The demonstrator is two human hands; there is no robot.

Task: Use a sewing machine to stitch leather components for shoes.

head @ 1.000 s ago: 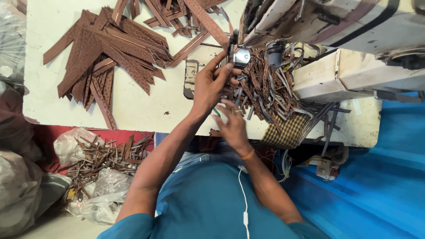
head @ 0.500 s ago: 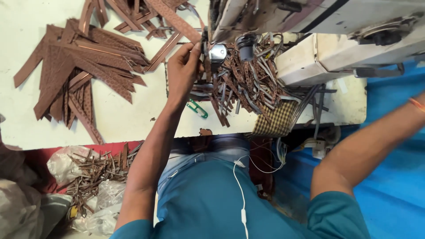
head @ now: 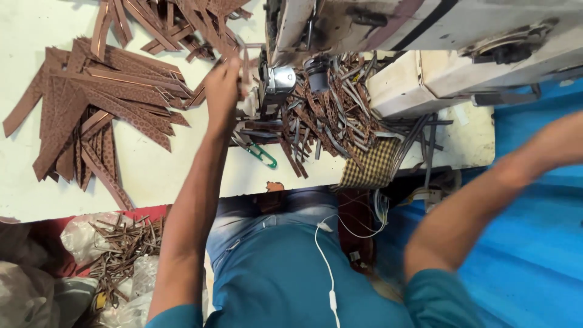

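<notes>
— At the far left of the white table [head: 158, 176], what lies there?

— A fan of brown patterned strips [head: 91, 115], flat and overlapping, with more of them heaped along the top edge. Below the table edge sits a clear bag of thin brown offcuts [head: 124, 243].

— And the left hand?

— The left hand [head: 223, 85] is raised over the table, just beside the sewing machine's needle area [head: 276, 82]. Its fingers are curled closed around the end of one narrow brown strip [head: 245, 61], which stands up out of the grip. The fingertips themselves are turned away, so how tight the pinch is I can only guess; it looks like a firm one.

— Anything under the forearm?

— A small pair of green-handled snips [head: 261, 155] lies on the table, apart from the hand.

— Moving right?

— A tangled pile of sewn brown straps [head: 331, 118] sits beside the machine head [head: 425, 24] (cream-coloured, well worn), and a checked cloth [head: 370, 164] hangs at the table's near edge.

— The right hand?

— Only the right forearm [head: 486, 200] shows, blurred, stretched toward the right edge over the blue floor covering [head: 534, 267]. The right hand is out of frame, so I cannot tell its fingers or whether it holds anything.
</notes>
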